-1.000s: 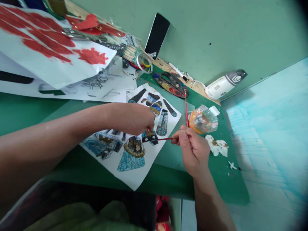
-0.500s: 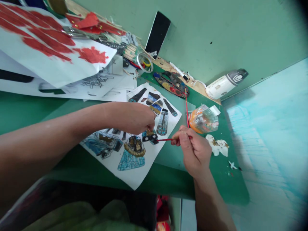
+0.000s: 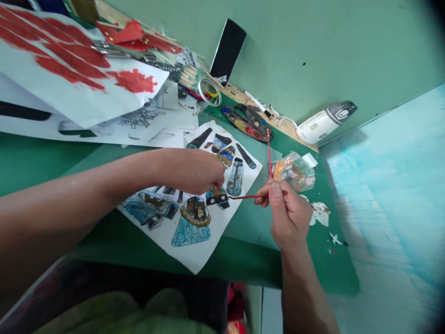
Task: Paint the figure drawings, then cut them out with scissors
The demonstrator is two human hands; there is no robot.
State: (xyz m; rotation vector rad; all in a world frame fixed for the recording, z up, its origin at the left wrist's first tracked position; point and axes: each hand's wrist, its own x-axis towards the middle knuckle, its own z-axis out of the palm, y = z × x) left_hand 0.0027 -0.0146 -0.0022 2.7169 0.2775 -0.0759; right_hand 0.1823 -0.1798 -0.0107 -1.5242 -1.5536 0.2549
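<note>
A white sheet [image 3: 198, 257] with several painted shapes in blue, black and gold lies turned at an angle on the green table. My left hand [image 3: 205, 172] rests over its middle, fingers curled down at a small dark painted piece [image 3: 218, 198]; whether the fingertips grip anything is hidden. My right hand [image 3: 290, 208] is closed on a thin red paintbrush [image 3: 247, 197], whose dark tip points left beside that piece, at its right edge.
Behind the sheet lies a paint palette [image 3: 246, 121] with a second red brush [image 3: 270, 155] on it. A clear cup [image 3: 299, 171], white bottle [image 3: 325, 123], black phone [image 3: 228, 51] and red-painted paper [image 3: 114, 99] stand or lie around. White scraps [image 3: 320, 213] sit at right.
My right hand has moved right and slightly up with the brush, drawing its tip back from the dark painted piece. My left hand has barely moved.
</note>
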